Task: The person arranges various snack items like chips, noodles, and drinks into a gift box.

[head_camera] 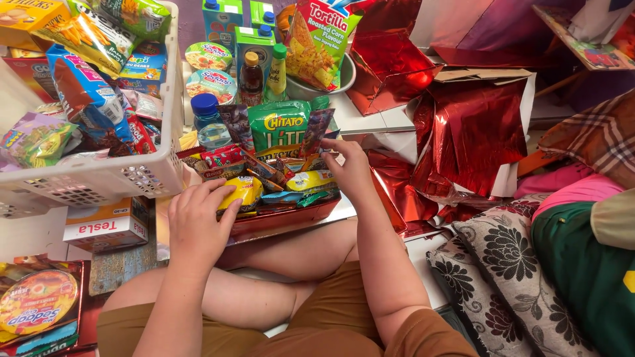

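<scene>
Two bare hands work at a red tray [291, 218] packed with snacks, sitting on the floor in front of crossed legs. Left hand [198, 221] lies palm down on the tray's near left edge, fingers curled loosely over a yellow snack packet [246, 190], touching it; grip not clearly closed, can't tell if it's actually holding. Right hand [349, 168] is at the tray's right side, fingers pinched on the lower edge of a dark tall sachet [317, 132] standing upright just beside a green chip bag [281, 129]. More small packets lie flat between both hands. Blue-capped water bottle [208, 119] stands behind the tray, left of the green bag. White plastic basket [99, 175] full of snack bags sits to the left, near the left hand. Crumpled red foil wrap [473, 132] lies to the right, well apart from the tray. Floral cushion [509, 264] at right, near the knee.
</scene>
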